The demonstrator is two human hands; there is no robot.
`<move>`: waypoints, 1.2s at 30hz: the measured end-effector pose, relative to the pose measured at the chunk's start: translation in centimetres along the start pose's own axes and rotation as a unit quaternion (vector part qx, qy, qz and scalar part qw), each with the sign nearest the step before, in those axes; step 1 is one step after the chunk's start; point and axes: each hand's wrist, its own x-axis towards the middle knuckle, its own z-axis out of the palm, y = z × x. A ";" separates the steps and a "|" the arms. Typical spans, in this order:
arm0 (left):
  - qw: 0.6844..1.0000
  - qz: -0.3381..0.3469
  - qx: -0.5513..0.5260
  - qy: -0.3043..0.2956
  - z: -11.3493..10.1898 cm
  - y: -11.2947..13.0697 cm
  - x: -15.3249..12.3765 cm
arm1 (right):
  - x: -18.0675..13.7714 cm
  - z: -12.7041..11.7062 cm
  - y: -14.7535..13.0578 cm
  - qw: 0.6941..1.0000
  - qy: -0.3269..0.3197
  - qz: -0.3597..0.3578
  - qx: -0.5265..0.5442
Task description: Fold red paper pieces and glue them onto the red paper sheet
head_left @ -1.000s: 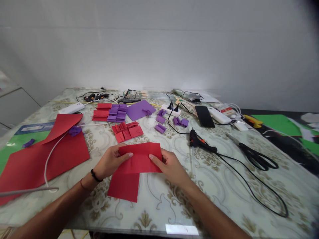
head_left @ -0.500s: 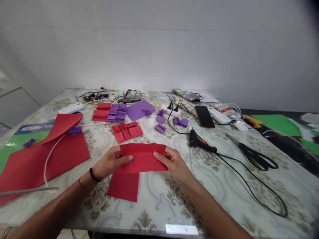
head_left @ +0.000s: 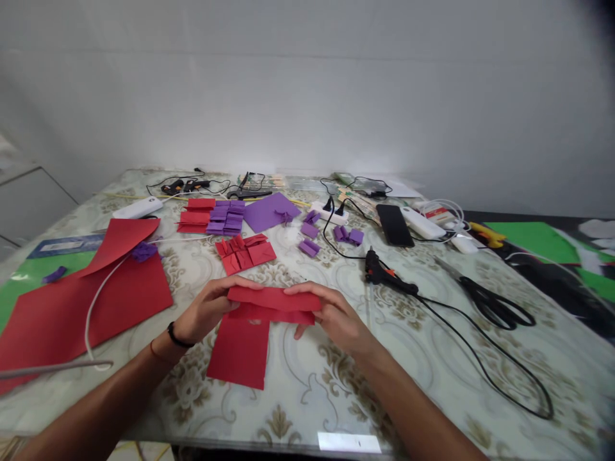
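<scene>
Between my two hands is a red sheet of paper [head_left: 276, 299], its far edge bent over toward me along a crease. My left hand [head_left: 211, 312] grips its left end, with fingers along the top edge and the thumb hidden behind the paper. At the right end my right hand [head_left: 334, 314] holds it, fingers on top and one fingertip showing below. A second red piece of paper [head_left: 239, 355] lies flat on the table, partly under the held sheet. Just beyond sits a folded red paper piece [head_left: 245, 253] with raised flaps.
Right of my hands lie a black glue gun [head_left: 387, 274] with a looping cable and black-handled scissors [head_left: 490, 301]. Purple folded pieces [head_left: 309, 248], a phone [head_left: 394, 224] and a power strip [head_left: 331, 212] are farther back. Large red sheets [head_left: 129, 294] cover the left side.
The held red sheet has gone from spread flat to bent over along its length. My thumbs have moved from its front face to underneath, and my fingers now lie over the top edge.
</scene>
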 end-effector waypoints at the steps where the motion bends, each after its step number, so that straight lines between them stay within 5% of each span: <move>1: 1.000 0.001 -0.019 -0.016 0.0 0.1 0.0 | 0.0 -0.1 0.1 1.000 -0.007 -0.007 0.009; 5: 0.998 0.007 -0.041 -0.050 0.1 0.3 0.0 | 0.3 -0.2 0.3 0.999 -0.014 -0.026 0.029; 10: 1.000 0.004 0.026 0.005 0.3 0.4 0.2 | 0.4 0.3 -0.1 1.000 -0.013 -0.010 0.007; 19: 0.993 -0.028 0.098 0.059 0.3 -0.3 1.0 | 0.7 1.5 0.0 0.955 0.077 -0.036 -0.285; 25: 0.989 0.013 0.066 0.129 0.7 -0.2 1.0 | 0.7 2.7 0.7 0.975 0.082 0.000 -0.208; 30: 0.996 -0.005 -0.001 0.087 1.5 -0.6 0.5 | 0.5 3.8 1.6 0.984 0.021 0.050 -0.172; 36: 0.979 -0.022 0.197 0.041 2.7 -1.1 0.0 | 0.3 4.2 2.1 0.991 0.020 0.076 -0.104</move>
